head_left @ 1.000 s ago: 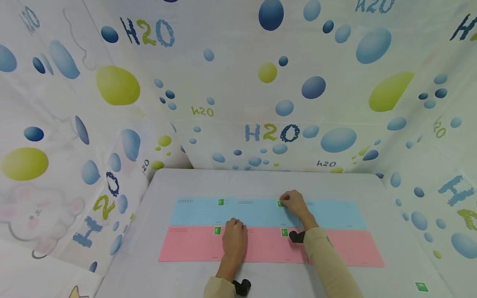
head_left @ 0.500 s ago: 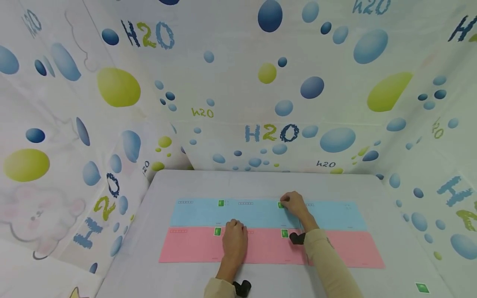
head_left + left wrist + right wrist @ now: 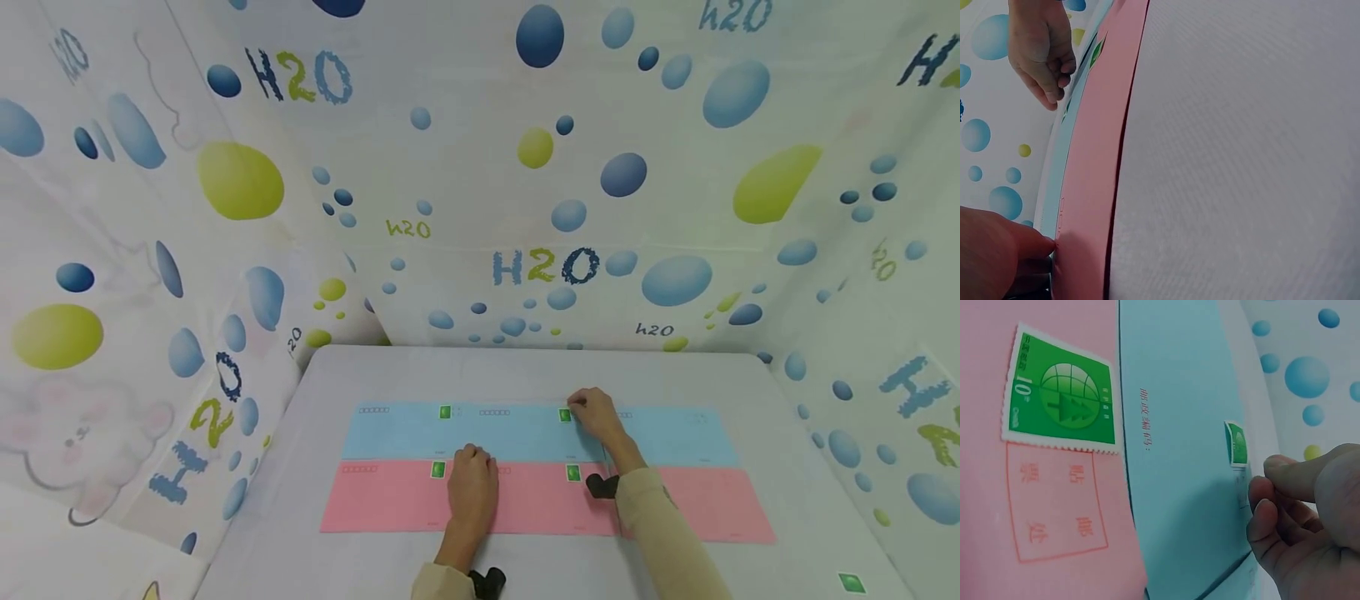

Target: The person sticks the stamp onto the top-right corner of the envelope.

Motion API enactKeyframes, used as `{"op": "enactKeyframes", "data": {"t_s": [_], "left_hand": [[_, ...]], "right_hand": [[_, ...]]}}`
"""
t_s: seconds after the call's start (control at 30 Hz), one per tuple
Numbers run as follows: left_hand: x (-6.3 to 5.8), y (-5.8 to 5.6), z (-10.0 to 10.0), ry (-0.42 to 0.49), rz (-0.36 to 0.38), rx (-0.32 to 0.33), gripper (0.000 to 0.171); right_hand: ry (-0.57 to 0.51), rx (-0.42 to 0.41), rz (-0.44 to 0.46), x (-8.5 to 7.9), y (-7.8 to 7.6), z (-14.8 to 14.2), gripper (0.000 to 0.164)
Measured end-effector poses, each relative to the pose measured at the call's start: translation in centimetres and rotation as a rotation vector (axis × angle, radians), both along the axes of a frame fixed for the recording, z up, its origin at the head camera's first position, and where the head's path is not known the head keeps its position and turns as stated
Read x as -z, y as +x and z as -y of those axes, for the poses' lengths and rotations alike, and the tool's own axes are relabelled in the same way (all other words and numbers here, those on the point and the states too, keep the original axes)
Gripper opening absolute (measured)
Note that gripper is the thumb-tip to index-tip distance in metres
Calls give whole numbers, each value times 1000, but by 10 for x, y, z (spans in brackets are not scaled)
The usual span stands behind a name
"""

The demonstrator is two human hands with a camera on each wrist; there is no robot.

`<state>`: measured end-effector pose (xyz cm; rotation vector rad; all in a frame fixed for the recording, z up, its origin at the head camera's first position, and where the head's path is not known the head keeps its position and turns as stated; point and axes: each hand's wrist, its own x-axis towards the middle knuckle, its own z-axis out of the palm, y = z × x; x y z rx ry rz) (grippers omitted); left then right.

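Observation:
In the head view, my right hand hovers by the top right corner of the middle blue envelope, its fingers loosely bent. Close to its fingertips a green postage stamp lies on that envelope; the right wrist view shows a gap between stamp and fingers, which hold nothing. My left hand rests where the middle blue envelope meets the middle pink envelope; its thumb touches the paper there. Another green stamp sits on the middle pink envelope, above a printed red square.
More blue and pink envelopes lie left and right in two rows, the left blue envelope and left pink envelope bearing stamps. A loose green stamp lies at the white table's front right. A patterned curtain surrounds the table.
My right fingers have come off the stamp on the middle blue envelope and shifted slightly right, uncovering it. My left hand stays in place. The head view tilts up a little.

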<state>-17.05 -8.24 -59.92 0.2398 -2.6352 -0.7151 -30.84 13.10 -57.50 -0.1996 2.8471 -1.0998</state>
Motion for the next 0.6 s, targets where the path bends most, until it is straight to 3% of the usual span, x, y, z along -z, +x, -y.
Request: {"op": "enactKeyframes", "data": {"t_s": [0.27,0.6], "left_hand": [[-2,1,0,-13,-10,36,13],[-12,4,3,-69,117,115,20]], "right_hand": [[-23,29,-88,-8,10,-11,17],[-11,27,-97,-21,40,-28,18]]}}
